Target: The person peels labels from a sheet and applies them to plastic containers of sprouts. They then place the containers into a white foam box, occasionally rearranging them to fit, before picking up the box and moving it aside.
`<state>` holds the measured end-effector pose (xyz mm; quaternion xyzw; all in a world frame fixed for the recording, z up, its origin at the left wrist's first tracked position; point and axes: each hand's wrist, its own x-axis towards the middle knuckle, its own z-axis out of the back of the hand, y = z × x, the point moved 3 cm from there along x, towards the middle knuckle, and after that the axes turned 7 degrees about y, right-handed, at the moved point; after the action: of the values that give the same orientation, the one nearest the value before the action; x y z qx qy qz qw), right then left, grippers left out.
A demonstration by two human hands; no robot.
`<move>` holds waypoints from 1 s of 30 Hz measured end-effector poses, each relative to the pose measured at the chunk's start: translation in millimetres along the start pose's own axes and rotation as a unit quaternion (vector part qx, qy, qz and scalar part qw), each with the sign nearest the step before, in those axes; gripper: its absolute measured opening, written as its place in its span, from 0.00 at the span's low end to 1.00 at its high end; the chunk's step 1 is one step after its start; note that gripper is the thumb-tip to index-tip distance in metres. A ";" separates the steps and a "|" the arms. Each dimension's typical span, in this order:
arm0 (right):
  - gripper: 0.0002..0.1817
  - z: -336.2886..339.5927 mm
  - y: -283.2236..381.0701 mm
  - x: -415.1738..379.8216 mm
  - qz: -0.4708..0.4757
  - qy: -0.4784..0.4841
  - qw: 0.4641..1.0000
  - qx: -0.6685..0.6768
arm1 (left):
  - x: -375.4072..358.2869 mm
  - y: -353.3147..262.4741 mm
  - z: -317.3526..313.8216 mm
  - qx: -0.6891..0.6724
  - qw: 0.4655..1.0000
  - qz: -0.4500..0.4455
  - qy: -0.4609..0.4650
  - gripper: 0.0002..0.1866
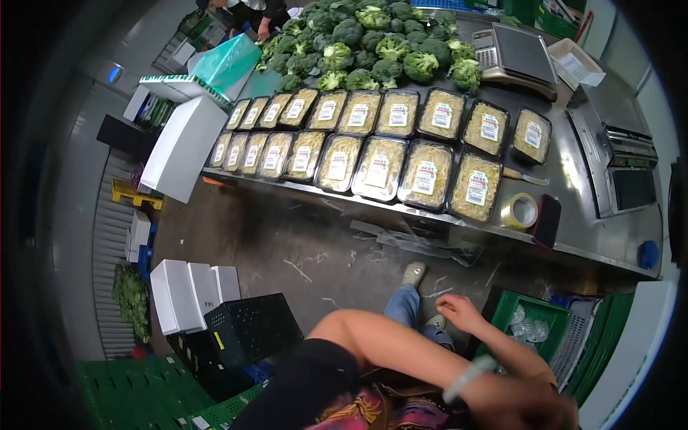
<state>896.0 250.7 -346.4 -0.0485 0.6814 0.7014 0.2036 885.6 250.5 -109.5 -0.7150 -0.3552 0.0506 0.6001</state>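
Tray labels [425, 177] too small; green crate [534, 324] contents blurred.

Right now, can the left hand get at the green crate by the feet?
Probably yes. The left hand hangs right beside the green crate, at its near rim, with nothing between them. The crate's top is open, so the way in looks free.

left hand [459, 312]: loosely curled, low | right hand [527, 403]: blurred, near camera
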 end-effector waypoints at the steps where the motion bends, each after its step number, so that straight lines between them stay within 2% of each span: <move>1: 0.11 1.2 15.0 12.4 0.040 0.001 0.999 -0.009 | -25.0 -5.8 10.2 0.019 0.999 0.015 -0.036 0.20; 3: 0.10 7.5 39.2 26.0 0.111 0.054 0.987 -0.102 | -90.9 -15.0 30.6 0.038 0.984 0.073 -0.156 0.19; 4: 0.10 9.2 47.2 24.2 0.133 0.055 0.979 -0.143 | -132.7 -18.1 40.0 0.034 0.967 0.112 -0.227 0.19; 5: 0.10 11.2 50.4 19.0 0.212 0.016 0.961 -0.179 | -176.3 -18.2 44.3 -0.025 0.934 0.169 -0.315 0.19; 6: 0.09 7.7 52.8 8.8 0.099 0.001 0.975 -0.197 | -228.1 4.6 48.3 -0.104 0.893 0.215 -0.382 0.19; 7: 0.09 14.4 56.7 4.6 -0.010 -0.016 0.977 -0.213 | -271.2 17.0 51.9 -0.043 0.853 0.245 -0.459 0.18; 8: 0.09 11.8 52.7 -2.9 -0.039 -0.043 0.972 -0.227 | -305.1 24.0 54.0 0.007 0.805 0.297 -0.514 0.15; 10: 0.09 3.7 39.2 -15.7 -0.085 -0.055 0.962 -0.255 | -385.9 77.7 48.5 0.053 0.763 0.334 -0.550 0.14; 12: 0.09 -9.9 50.3 -29.5 -0.119 -0.077 0.963 -0.229 | -423.5 105.3 46.2 0.059 0.776 0.400 -0.484 0.13; 15: 0.09 -48.0 45.2 -42.9 -0.154 -0.084 0.965 -0.195 | -416.7 133.1 60.8 0.030 0.836 0.400 -0.375 0.13; 16: 0.10 -56.2 53.2 -48.0 -0.199 -0.038 0.961 -0.191 | -393.8 122.4 72.8 0.097 0.865 0.381 -0.311 0.15; 17: 0.10 -69.7 35.9 -50.2 -0.147 -0.081 0.973 -0.156 | -375.4 111.4 81.4 0.178 0.860 0.421 -0.228 0.15; 19: 0.10 -77.4 29.8 -63.9 -0.166 -0.183 0.965 -0.086 | -306.2 51.7 104.1 0.335 0.809 0.478 -0.074 0.16; 22: 0.10 -76.5 52.9 -93.6 -0.208 -0.282 0.931 -0.107 | -277.8 48.7 152.8 0.424 0.821 0.382 -0.030 0.17; 23: 0.10 -77.5 54.3 -101.4 -0.227 -0.309 0.916 -0.119 | -264.1 42.6 166.5 0.420 0.825 0.377 -0.039 0.17; 25: 0.10 -77.5 52.9 -114.9 -0.262 -0.314 0.906 -0.114 | -229.4 30.9 185.0 0.405 0.835 0.368 -0.062 0.17; 26: 0.10 -71.4 59.8 -119.7 -0.265 -0.316 0.905 -0.103 | -211.4 23.0 189.7 0.402 0.849 0.335 -0.077 0.16; 30: 0.11 -12.9 68.1 -127.1 -0.203 -0.351 0.888 -0.219 | -158.8 21.4 199.0 0.307 0.891 0.300 -0.147 0.14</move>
<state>985.4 211.0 -239.6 0.0207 0.3702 0.7472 0.5515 678.0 323.3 -239.5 -0.5523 -0.1750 0.4393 0.6865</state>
